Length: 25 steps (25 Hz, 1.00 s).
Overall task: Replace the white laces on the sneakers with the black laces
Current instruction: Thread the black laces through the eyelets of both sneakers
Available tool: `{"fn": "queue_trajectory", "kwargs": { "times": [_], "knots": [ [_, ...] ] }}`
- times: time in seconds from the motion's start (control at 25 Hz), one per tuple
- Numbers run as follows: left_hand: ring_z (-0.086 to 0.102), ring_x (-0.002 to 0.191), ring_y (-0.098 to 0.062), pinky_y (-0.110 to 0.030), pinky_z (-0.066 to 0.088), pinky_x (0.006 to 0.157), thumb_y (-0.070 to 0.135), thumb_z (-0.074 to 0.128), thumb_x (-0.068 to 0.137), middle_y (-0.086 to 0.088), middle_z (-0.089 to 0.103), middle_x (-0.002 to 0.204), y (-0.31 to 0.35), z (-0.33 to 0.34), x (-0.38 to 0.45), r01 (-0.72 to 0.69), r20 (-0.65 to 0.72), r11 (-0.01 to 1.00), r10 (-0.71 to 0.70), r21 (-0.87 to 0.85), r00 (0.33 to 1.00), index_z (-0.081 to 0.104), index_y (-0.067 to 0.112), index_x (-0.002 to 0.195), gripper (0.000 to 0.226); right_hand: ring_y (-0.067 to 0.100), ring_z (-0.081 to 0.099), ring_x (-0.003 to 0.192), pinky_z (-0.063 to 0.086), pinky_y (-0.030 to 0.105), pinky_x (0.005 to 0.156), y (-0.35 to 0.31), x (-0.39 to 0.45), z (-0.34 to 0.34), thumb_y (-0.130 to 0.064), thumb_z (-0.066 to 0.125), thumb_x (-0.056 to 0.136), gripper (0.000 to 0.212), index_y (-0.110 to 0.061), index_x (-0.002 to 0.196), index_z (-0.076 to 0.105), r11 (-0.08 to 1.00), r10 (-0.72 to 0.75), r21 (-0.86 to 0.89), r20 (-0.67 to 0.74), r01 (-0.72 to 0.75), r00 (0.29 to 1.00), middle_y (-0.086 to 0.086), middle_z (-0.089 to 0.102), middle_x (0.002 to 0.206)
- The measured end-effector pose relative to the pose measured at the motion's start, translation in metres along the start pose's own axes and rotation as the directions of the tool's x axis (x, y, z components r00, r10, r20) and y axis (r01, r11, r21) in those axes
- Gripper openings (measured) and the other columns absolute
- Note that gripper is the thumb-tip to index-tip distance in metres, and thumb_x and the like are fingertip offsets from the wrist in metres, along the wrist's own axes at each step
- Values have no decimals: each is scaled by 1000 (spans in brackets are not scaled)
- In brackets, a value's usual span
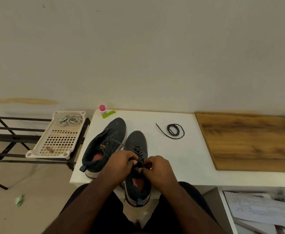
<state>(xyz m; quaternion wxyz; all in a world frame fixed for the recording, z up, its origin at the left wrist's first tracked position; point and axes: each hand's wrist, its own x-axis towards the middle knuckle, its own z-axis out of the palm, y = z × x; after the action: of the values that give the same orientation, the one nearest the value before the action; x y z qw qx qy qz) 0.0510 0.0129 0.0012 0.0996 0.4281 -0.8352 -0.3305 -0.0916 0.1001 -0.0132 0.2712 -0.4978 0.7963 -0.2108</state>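
Two dark grey sneakers stand on the white table [172,166]. The left sneaker [104,142] has empty eyelets, with a black lace strand running across it. The right sneaker [137,146] hangs over the table's front edge and carries a black lace [139,150] through its lower eyelets. My left hand [121,163] and my right hand [157,168] pinch that lace's ends at the upper eyelets. A second black lace [174,130] lies coiled on the table to the right. The white laces [70,119] sit bundled in a cream perforated tray [57,141].
The tray rests on a black metal rack [11,137] left of the table. A pink-capped bottle [102,109] and a green clip [109,114] stand at the table's back edge. A wooden board [249,141] covers the right side. Papers [256,210] lie in an open drawer below.
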Motion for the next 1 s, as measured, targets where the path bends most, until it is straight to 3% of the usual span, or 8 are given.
{"fn": "queue_trajectory", "kwargs": {
  "times": [0.08,0.16,0.32,0.52,1.0],
  "knots": [
    [58,90,-3,-15,42,82,21,59,95,7,67,100,-2,4,1,-6,-10,1000,6,24,1000,72,23,102,15,9,60,77,39,11,61,1,2,5,-29,64,92,15,-19,99,72,999,-19,-49,-32,17,999,-3,65,92],
    [53,88,-4,-20,44,83,24,58,95,7,58,98,-2,11,-1,-10,-49,999,12,52,999,68,26,96,10,8,59,74,40,11,60,4,3,6,-24,63,93,11,-19,94,72,999,14,37,-60,-12,998,-5,65,86],
    [47,87,-5,-18,37,77,26,57,96,5,47,102,1,28,-3,23,-135,998,-16,53,991,67,19,98,12,12,67,78,60,31,76,13,7,7,-23,69,90,6,-19,89,73,956,111,277,-30,-98,993,-5,70,84],
    [47,79,-1,-8,33,68,22,59,95,5,48,100,1,38,-3,56,-186,998,-61,-35,981,66,20,91,9,18,72,79,62,41,76,19,7,8,-18,71,90,2,-19,89,73,870,166,465,33,-162,986,1,74,84],
    [47,79,5,3,33,71,19,61,93,6,46,101,2,45,-6,110,-220,984,-139,-138,966,62,24,87,7,20,73,83,63,39,76,22,5,9,-16,69,92,5,-16,92,74,804,180,564,69,-187,981,3,75,86]
  ]
}}
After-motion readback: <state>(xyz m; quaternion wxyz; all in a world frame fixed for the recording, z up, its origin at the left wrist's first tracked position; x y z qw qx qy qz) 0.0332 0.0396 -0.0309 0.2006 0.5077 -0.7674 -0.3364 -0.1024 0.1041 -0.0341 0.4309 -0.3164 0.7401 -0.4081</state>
